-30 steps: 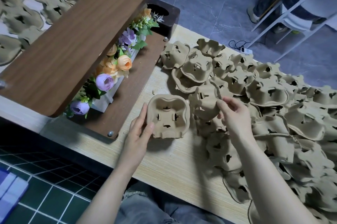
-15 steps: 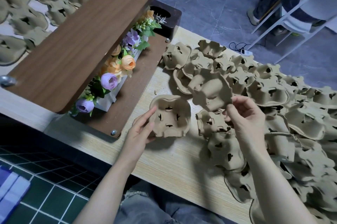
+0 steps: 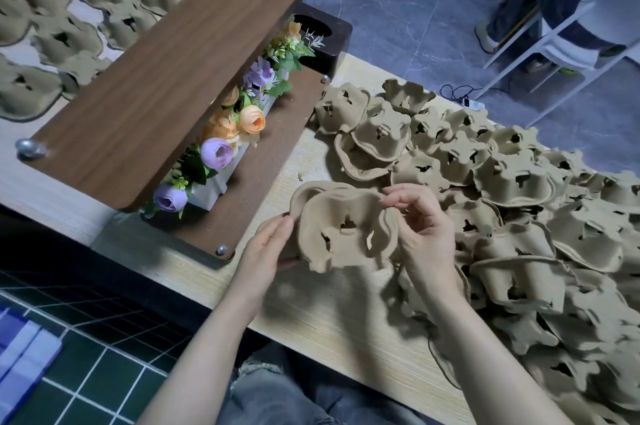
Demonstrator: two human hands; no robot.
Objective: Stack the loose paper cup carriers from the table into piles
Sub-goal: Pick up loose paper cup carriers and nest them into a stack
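Moulded brown pulp everywhere, rough and fibrous. The right hand (image 3: 420,227) pinches the far rim of a cup carrier (image 3: 346,230) between thumb and forefinger, the other fingers loosely curled, and holds it tilted over a second carrier (image 3: 303,192) lying beneath, whose rim peeks out at the far left. The left hand (image 3: 266,248) has its fingers nearly straight, pressed flat against the near-left edge of the pair, not wrapped round. The held carrier shows wavy scalloped edges and ragged cut-out slots in its cup wells. Both sit near the front edge of the desk (image 3: 332,314), a pale wood-grain top. To the right, a sprawling heap of loose carriers (image 3: 519,217) covers the desk out to its right edge, tumbled at all angles. Along the left side stands a dark walnut-look shelf (image 3: 166,71) with metal studs, soft fabric flowers (image 3: 221,140) in purple and orange tucked underneath. More carriers (image 3: 62,26) lie flat beyond it.
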